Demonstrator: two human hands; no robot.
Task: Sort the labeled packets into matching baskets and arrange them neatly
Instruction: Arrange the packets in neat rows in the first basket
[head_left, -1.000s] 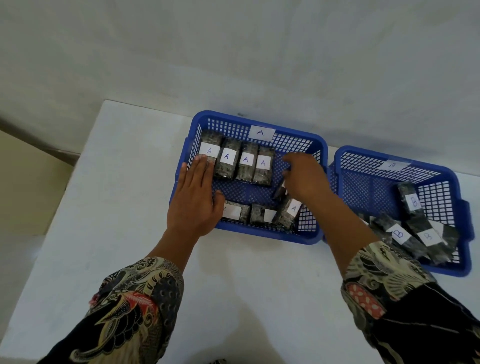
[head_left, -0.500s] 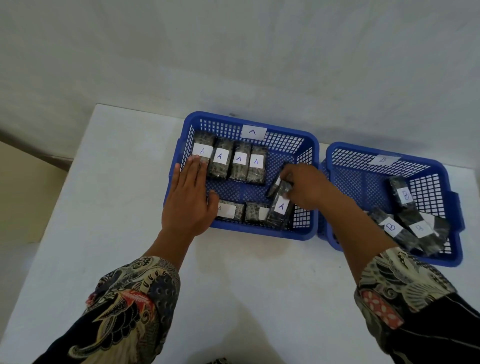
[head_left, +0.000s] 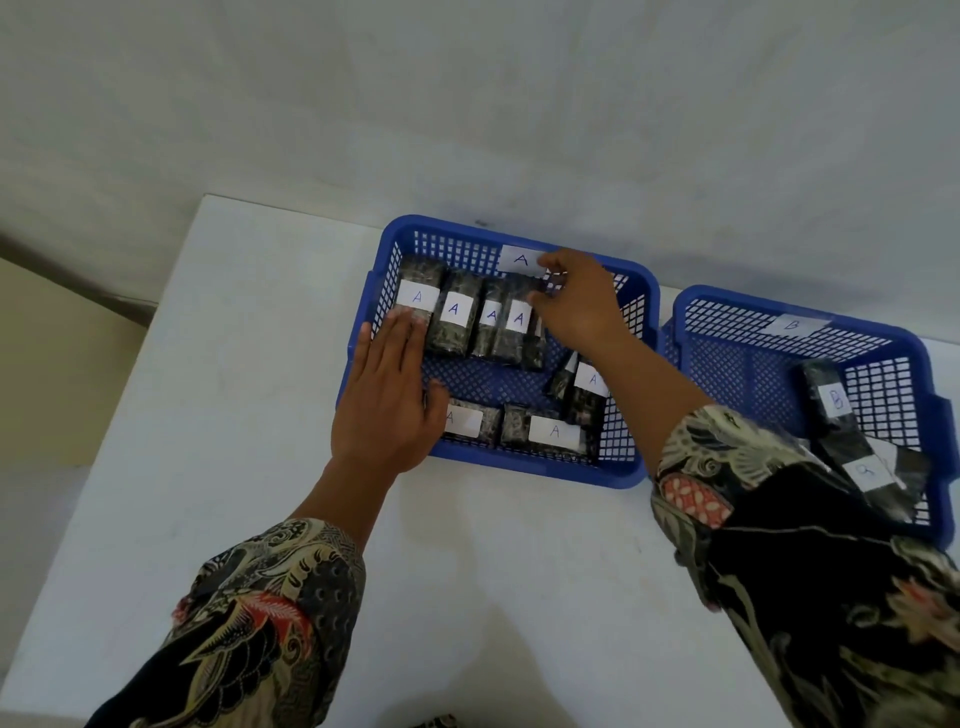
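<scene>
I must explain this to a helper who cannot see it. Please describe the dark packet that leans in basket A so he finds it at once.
Find the left blue plastic mesh basket, labelled A. Along its far wall is a neat row of dark packets; two more dark packets lie flat by the near wall. The leaning dark packet with a white A label is near the right side, the only one propped up at a tilt.

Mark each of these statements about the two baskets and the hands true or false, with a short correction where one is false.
1. The left hand lies flat, fingers straight, on the near left edge of the A basket. True.
2. The right hand reaches into the B basket. False: it is at the row of packets at the back of the A basket.
3. Both baskets are blue. True.
4. The B basket holds no packets. False: dark B packets lie at its right side.
5. Every A packet stands in the back row. False: others lie along the near side.
</scene>
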